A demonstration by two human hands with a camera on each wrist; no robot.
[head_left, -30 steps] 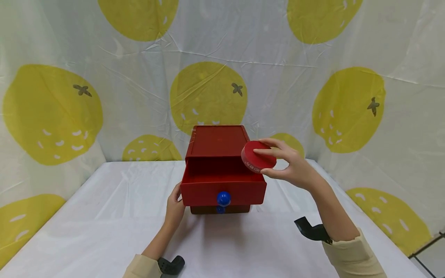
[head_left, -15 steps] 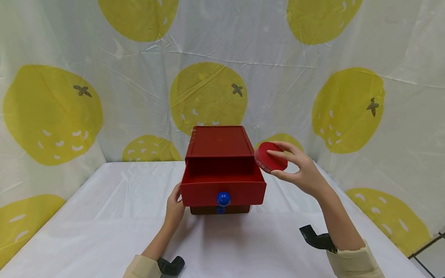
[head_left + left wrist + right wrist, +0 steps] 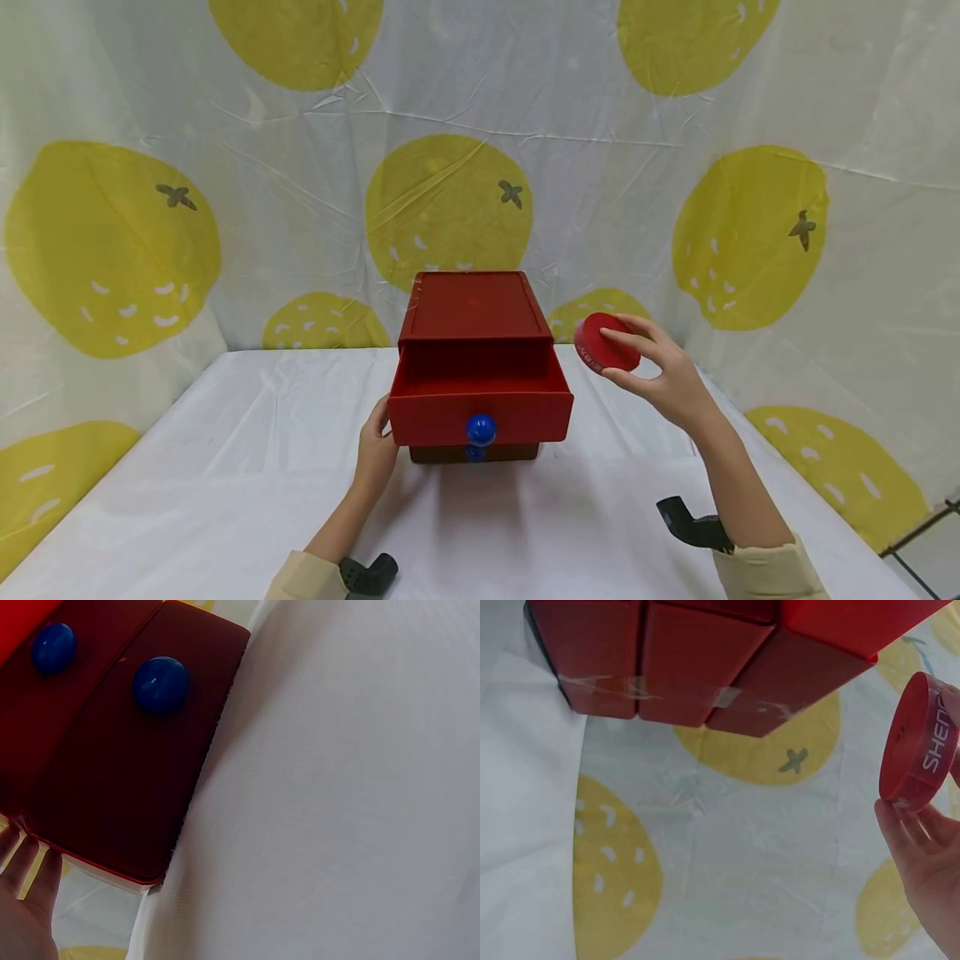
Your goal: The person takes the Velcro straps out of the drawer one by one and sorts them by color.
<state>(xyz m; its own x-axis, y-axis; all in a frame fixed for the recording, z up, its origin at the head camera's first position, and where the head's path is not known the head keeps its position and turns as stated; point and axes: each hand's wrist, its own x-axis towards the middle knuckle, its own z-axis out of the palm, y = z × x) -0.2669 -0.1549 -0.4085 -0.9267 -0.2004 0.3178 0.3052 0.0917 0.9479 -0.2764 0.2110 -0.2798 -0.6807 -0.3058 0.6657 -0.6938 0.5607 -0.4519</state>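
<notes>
A red drawer box (image 3: 476, 307) stands on the white-covered table, its upper drawer (image 3: 435, 417) pulled out toward me. A blue round knob (image 3: 481, 429) sits on that drawer's front; a second blue knob (image 3: 161, 685) is on the drawer below. My left hand (image 3: 377, 447) rests against the box's left side, fingers fairly straight in the left wrist view. To the right of the box, above the table, my right hand (image 3: 671, 387) pinches a thick red disc (image 3: 606, 343) by its rim, thumb below and fingers above. White lettering, partly hidden, runs round the disc's rim.
A white cloth (image 3: 225, 500) covers the table. Behind and at both sides hangs a pale curtain (image 3: 300, 208) printed with large yellow lemons. A dark wrist mount (image 3: 693, 525) sits on the right forearm, another mount (image 3: 369, 575) on the left.
My right hand has moved right, away from the open drawer, carrying the red disc and dropping slightly. The left hand and the drawer box have stayed in place.
</notes>
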